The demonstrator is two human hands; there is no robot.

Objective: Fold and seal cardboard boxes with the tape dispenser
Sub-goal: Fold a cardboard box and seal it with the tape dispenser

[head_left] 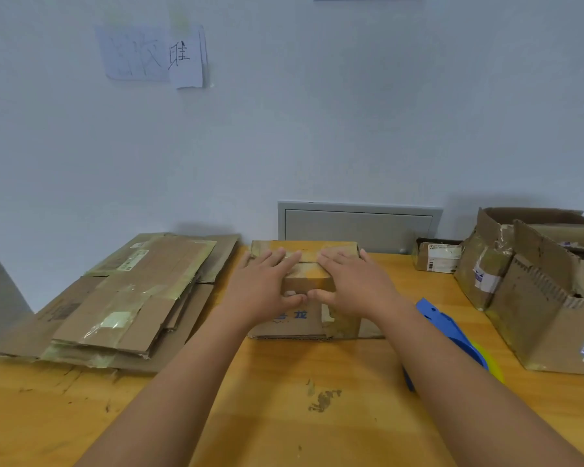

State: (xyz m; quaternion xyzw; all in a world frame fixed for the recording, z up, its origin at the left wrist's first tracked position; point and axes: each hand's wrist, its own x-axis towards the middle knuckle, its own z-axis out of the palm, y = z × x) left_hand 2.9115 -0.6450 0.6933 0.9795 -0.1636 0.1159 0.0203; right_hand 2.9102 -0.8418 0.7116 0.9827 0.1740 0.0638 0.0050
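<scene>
Over at the left of the frame a stack of flattened cardboard boxes [125,298] lay on the wooden table [284,416], old tape glinting across the top sheets, and its right edge sat just beside the work in the middle. On the right side a large torn carton [536,298] stood open, ragged edges all round and white labels on its sides, with a small labelled parcel [439,256] tucked near it against the wall. Low on the wall, right behind the centre, sat a grey metal panel [358,224], and up in the upper left of the frame two handwritten paper notes [155,55] were stuck to the wall. The blue tape dispenser [452,335] lay on the table at right of centre, partly hidden behind the right forearm, with a yellow-green roll showing at its near end, so its full shape could not be made out. And there in the middle of the frame stood the small cardboard box [304,298], blue print on its near face, flaps folded down on top. The left hand [267,284] lay flat over the left part of the lid, fingers straight and spread, thumb reaching down the front edge. The right hand [354,281] mirrored it on the right part, fingers stretched out and pressing the flaps, thumb nearly meeting the other at the near edge. Neither hand curled round anything.
</scene>
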